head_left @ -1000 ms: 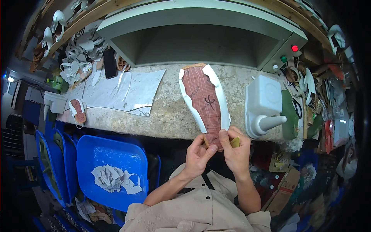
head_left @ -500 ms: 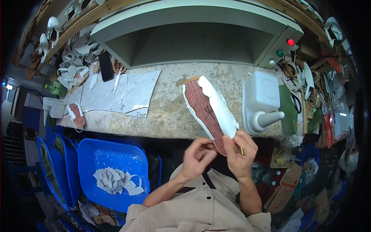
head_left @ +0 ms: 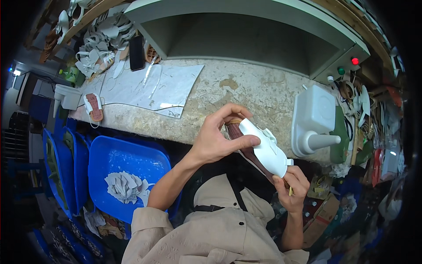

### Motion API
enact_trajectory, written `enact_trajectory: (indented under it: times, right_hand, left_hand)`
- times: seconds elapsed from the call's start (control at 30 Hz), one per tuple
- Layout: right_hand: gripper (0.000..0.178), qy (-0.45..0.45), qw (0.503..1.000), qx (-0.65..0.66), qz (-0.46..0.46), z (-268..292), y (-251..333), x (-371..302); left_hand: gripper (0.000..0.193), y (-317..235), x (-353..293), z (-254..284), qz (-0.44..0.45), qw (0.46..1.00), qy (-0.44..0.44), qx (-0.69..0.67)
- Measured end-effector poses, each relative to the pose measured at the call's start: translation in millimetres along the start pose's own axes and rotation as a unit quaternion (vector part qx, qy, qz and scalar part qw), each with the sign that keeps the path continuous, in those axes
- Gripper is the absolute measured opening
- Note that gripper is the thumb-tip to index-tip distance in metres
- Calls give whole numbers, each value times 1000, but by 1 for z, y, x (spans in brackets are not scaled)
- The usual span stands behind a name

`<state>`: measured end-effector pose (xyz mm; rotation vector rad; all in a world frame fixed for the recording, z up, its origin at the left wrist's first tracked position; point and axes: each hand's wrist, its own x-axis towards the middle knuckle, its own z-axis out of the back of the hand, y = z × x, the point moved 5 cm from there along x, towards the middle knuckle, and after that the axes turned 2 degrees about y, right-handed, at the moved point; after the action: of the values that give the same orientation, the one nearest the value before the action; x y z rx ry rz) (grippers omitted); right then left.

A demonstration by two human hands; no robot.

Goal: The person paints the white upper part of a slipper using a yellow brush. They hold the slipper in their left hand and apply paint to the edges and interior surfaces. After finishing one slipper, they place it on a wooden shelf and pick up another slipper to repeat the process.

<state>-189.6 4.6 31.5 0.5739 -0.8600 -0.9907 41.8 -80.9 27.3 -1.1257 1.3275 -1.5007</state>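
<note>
My left hand (head_left: 219, 138) is closed around the upper end of a shoe piece, its thumb pressed on the white leather. This shoe piece (head_left: 269, 152) has a smooth white upper and a reddish-brown underside, and is held tilted just off the bench's front edge. At its lower end my right hand (head_left: 292, 187) grips it between thumb and fingers. A thin yellow stick (head_left: 290, 191) pokes out from that hand; its kind is hidden.
A grey box-shaped machine (head_left: 329, 57) stands at the back of the bench (head_left: 220, 92). To the right is a white spouted container (head_left: 312, 110). A similar small shoe piece (head_left: 93, 108) lies at left. Below it, a blue bin (head_left: 101, 176) holds white scraps (head_left: 125, 187).
The shoe piece has come lower and rolled so its white upper faces me more. My left hand has moved from its lower end to its upper end. The whole view has turned.
</note>
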Motion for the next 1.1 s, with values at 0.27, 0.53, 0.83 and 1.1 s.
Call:
enact_trajectory:
  times: [0.27,0.53,0.83,1.1]
  right_hand:
    - [14,-1,1000,1,13,-1,3,3]
    - [16,1,1000,-3,-12,0,-4,6]
    - [15,-11,998,-36,50,-5,7,9]
    - [23,-59,991,30,-114,-3,-9,13]
  left_hand:
    - [61,8,-7,0,-63,994,-45,-82]
    - [80,-6,-7,-3,-23,999,-27,0]
    - [88,-6,-9,-11,-50,994,-95,36]
    - [86,-5,-8,-17,-48,993,-90,63]
